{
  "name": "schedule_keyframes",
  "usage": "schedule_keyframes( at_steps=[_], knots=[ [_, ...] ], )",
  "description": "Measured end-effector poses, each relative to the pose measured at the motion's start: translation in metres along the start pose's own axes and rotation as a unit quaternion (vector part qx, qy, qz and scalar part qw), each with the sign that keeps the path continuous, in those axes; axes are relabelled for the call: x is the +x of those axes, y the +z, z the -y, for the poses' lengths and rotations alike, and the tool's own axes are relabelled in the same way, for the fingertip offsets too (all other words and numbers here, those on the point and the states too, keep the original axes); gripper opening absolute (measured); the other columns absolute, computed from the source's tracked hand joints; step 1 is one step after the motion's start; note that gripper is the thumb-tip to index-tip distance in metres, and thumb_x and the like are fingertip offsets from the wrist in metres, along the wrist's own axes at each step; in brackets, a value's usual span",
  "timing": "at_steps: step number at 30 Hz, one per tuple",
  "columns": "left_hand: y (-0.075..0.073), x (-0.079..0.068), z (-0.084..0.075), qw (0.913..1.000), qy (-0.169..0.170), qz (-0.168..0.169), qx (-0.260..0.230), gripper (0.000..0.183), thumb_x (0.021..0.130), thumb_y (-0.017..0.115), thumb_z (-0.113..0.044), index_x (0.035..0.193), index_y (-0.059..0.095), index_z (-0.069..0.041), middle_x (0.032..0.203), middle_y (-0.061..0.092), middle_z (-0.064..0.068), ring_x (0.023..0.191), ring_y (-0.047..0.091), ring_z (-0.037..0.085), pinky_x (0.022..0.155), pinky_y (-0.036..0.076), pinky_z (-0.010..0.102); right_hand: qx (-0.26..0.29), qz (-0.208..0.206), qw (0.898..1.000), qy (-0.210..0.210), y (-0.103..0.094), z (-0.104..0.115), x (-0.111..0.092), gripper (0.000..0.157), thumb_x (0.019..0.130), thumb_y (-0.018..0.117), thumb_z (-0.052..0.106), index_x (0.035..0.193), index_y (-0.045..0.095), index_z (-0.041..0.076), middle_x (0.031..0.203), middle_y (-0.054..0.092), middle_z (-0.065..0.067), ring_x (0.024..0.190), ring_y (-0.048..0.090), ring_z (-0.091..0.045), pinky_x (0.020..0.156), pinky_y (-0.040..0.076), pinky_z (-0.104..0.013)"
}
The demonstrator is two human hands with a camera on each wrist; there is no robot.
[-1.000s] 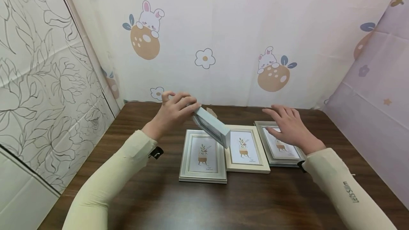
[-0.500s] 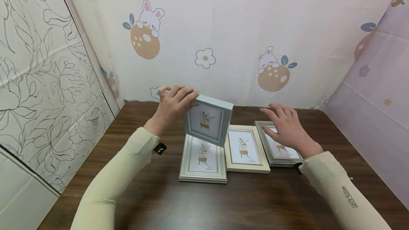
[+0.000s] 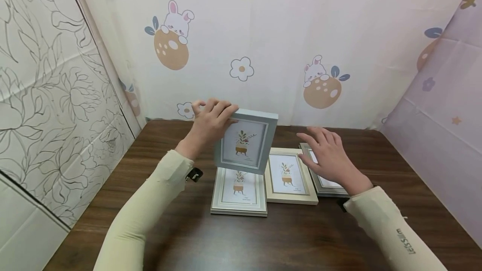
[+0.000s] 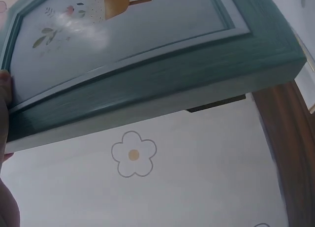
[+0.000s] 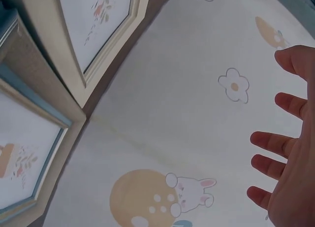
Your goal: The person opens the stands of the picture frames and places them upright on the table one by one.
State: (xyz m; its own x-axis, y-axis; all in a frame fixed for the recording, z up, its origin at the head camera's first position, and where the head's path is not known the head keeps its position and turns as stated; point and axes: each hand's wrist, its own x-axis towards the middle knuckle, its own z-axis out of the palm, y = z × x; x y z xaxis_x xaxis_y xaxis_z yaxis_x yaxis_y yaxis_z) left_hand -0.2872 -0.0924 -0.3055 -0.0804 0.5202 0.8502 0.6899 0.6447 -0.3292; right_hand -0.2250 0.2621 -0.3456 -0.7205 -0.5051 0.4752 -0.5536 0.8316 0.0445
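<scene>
My left hand grips a pale blue picture frame by its upper left corner. That frame stands nearly upright in the air, its plant print facing me, and it hides the top of a silvery-white picture frame lying on the table. In the left wrist view the blue frame fills the upper part, with a bit of the hand at the left edge. My right hand hovers with spread fingers, holding nothing, partly over a grey picture frame. Between the two lying frames is a cream picture frame.
The lying frames sit side by side on a dark wooden table. A printed curtain hangs along the table's back edge, with another curtain at the right. A panel with flower line drawings stands at the left.
The blue frame has swung from a steep slant to nearly upright, its front turned towards me. My right hand has shifted left, towards the cream frame. The lying frames have not moved.
</scene>
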Motion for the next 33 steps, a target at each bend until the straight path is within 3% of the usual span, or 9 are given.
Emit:
schedule_keyframes(
  at_steps=[6, 12, 21, 27, 33],
  knots=[
    [-0.001, 0.001, -0.002, 0.9989, -0.025, 0.037, -0.015, 0.029, 0.094, 0.068, -0.022, 0.117, 0.057, -0.008, 0.105, 0.058, 0.01, 0.09, 0.047, 0.03, 0.081, 0.022, 0.059, -0.02, 0.011, 1.0, -0.002, 0.0, 0.012, 0.001, 0.057, 0.09, 0.068, 0.031, 0.139, 0.051, 0.009, 0.142, 0.042, -0.023, 0.13, 0.037, -0.044, 0.102, 0.026, -0.062],
    [-0.001, -0.002, -0.004, 0.9952, -0.054, 0.079, -0.02, 0.028, 0.096, 0.066, -0.024, 0.116, 0.057, -0.007, 0.102, 0.056, 0.009, 0.087, 0.043, 0.029, 0.077, 0.02, 0.056, 0.006, -0.006, 1.0, -0.029, 0.006, 0.021, 0.0, 0.057, 0.089, 0.066, 0.032, 0.138, 0.052, 0.007, 0.14, 0.043, -0.026, 0.129, 0.036, -0.046, 0.1, 0.025, -0.064],
    [0.0, -0.003, -0.005, 0.9906, -0.081, 0.107, -0.028, 0.029, 0.096, 0.066, -0.025, 0.118, 0.059, -0.008, 0.104, 0.058, 0.007, 0.089, 0.043, 0.027, 0.078, 0.021, 0.055, 0.021, -0.015, 0.999, -0.045, 0.015, 0.035, 0.004, 0.056, 0.1, 0.047, 0.047, 0.138, 0.051, 0.006, 0.141, 0.043, -0.025, 0.13, 0.036, -0.045, 0.102, 0.024, -0.063],
    [0.0, -0.001, -0.006, 0.9907, -0.076, 0.11, -0.023, 0.028, 0.097, 0.065, -0.026, 0.118, 0.06, -0.008, 0.103, 0.058, 0.007, 0.089, 0.043, 0.027, 0.078, 0.02, 0.055, 0.019, -0.008, 0.999, -0.035, 0.022, 0.051, 0.013, 0.057, 0.094, 0.06, 0.038, 0.138, 0.051, 0.002, 0.142, 0.044, -0.025, 0.131, 0.036, -0.044, 0.103, 0.026, -0.061],
    [0.002, 0.0, -0.007, 0.9884, -0.087, 0.121, -0.028, 0.029, 0.098, 0.063, -0.027, 0.12, 0.06, -0.008, 0.105, 0.059, 0.006, 0.091, 0.044, 0.027, 0.08, 0.02, 0.055, 0.005, -0.009, 1.0, -0.014, 0.031, 0.06, 0.025, 0.058, 0.092, 0.065, 0.038, 0.132, 0.053, -0.002, 0.139, 0.046, -0.024, 0.132, 0.036, -0.043, 0.103, 0.026, -0.06]
  ],
)
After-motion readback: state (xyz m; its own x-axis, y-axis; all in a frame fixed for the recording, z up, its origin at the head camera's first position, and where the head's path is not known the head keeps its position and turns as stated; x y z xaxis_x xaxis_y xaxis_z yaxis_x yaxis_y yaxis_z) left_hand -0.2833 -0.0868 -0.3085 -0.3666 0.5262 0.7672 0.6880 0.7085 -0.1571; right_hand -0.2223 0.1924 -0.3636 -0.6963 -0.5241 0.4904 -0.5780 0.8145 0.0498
